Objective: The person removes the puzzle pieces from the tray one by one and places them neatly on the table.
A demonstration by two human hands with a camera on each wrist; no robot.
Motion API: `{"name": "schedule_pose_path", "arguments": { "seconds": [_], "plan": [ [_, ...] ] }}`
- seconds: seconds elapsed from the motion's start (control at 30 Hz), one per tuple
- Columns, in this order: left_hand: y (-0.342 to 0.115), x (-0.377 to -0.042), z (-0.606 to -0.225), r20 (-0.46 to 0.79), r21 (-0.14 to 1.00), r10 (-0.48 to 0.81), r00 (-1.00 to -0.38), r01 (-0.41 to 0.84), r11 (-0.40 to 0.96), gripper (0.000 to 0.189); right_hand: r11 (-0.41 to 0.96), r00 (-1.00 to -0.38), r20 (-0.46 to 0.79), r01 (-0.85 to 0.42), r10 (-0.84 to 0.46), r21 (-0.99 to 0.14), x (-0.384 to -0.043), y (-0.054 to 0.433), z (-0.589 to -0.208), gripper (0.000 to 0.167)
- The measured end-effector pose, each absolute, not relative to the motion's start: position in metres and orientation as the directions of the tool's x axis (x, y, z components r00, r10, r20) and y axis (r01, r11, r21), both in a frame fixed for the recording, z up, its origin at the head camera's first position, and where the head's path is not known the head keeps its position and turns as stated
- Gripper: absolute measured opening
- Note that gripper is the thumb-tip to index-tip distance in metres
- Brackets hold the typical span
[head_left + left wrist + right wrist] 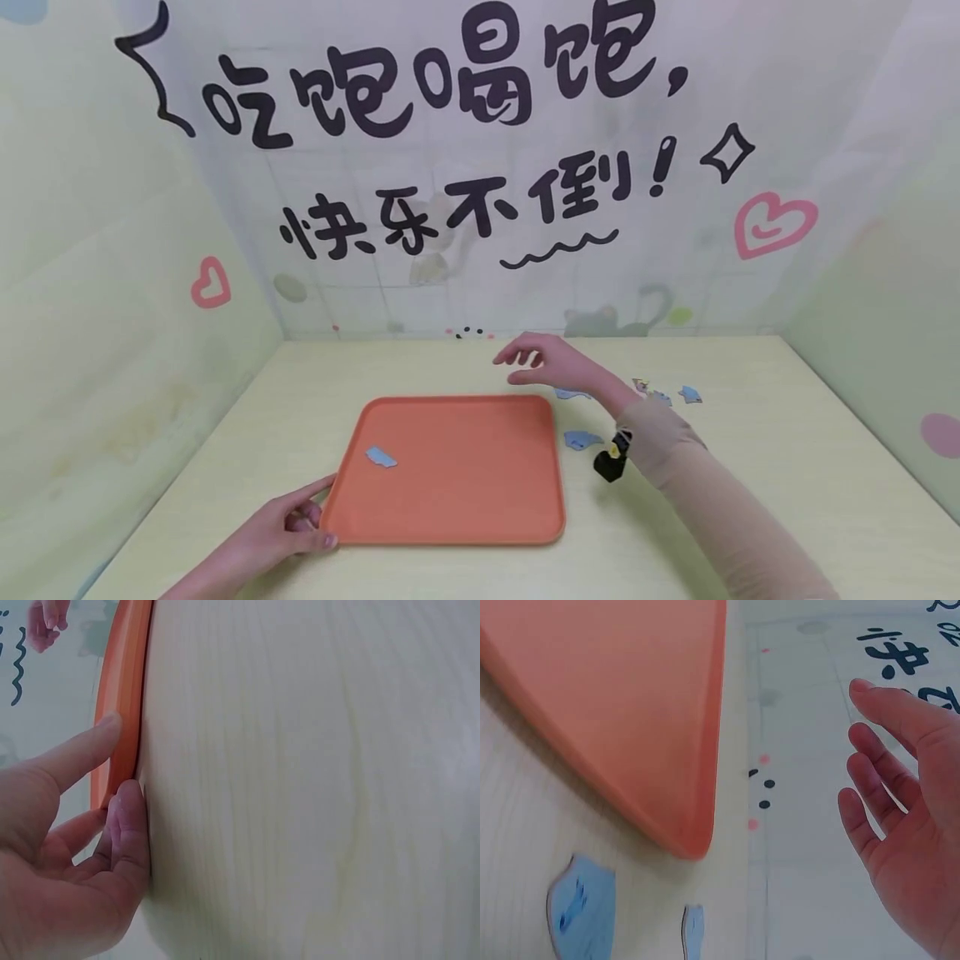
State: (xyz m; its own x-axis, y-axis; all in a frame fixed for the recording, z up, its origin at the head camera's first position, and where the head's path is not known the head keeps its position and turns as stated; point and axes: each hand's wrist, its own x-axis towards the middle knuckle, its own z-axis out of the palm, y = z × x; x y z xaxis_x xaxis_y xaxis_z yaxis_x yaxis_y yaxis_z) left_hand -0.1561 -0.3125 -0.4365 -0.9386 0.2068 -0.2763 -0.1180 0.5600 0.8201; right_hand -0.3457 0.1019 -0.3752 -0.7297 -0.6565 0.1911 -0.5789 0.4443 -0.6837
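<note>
An orange tray (480,500) lies on the table, with one light blue puzzle-like piece (381,457) at its left side. At the tray's front left corner, my left hand (288,527) grips the rim, the thumb (97,746) against it and the other fingers curled by the table. My right hand (551,364) hovers above the tray's far right corner, fingers loosely bent and holding nothing. Below and behind it lie a blue piece (581,439) and a partly covered blue piece (572,393).
Further right, beyond my right forearm, several small pieces lie on the table, among them a blue one (691,394) and a multicoloured one (641,385). A printed backdrop (480,292) rises behind the table (750,467), with side walls left and right.
</note>
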Motion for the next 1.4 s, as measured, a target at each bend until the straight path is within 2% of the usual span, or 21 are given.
{"name": "schedule_pose_path", "arguments": {
  "seconds": [0.47, 0.6, 0.87, 1.17, 1.4],
  "plan": [
    [-0.312, -0.159, -0.438, -0.282, 0.800, 0.198, -0.939, -0.116, 0.588, 0.093, 0.308, -0.642, 0.283, -0.648, -0.712, -0.696, -0.358, 0.009, -0.398, 0.045],
    [-0.314, -0.159, -0.438, -0.274, 0.787, 0.191, -0.943, -0.105, 0.608, 0.093, 0.278, -0.626, 0.273, -0.638, -0.731, -0.719, -0.356, -0.013, -0.409, 0.052],
    [-0.313, -0.163, -0.436, -0.249, 0.796, 0.197, -0.948, -0.085, 0.600, 0.092, 0.275, -0.576, 0.179, -0.612, -0.798, -0.741, -0.347, -0.044, -0.428, 0.062],
    [-0.315, -0.162, -0.435, -0.245, 0.803, 0.218, -0.945, -0.072, 0.592, 0.093, 0.276, -0.491, 0.079, -0.608, -0.868, -0.744, -0.331, -0.067, -0.438, 0.061],
    [-0.315, -0.163, -0.437, -0.237, 0.809, 0.235, -0.943, -0.058, 0.584, 0.092, 0.341, -0.458, -0.006, -0.653, -0.889, -0.677, -0.325, -0.071, -0.439, 0.059]
  ]
}}
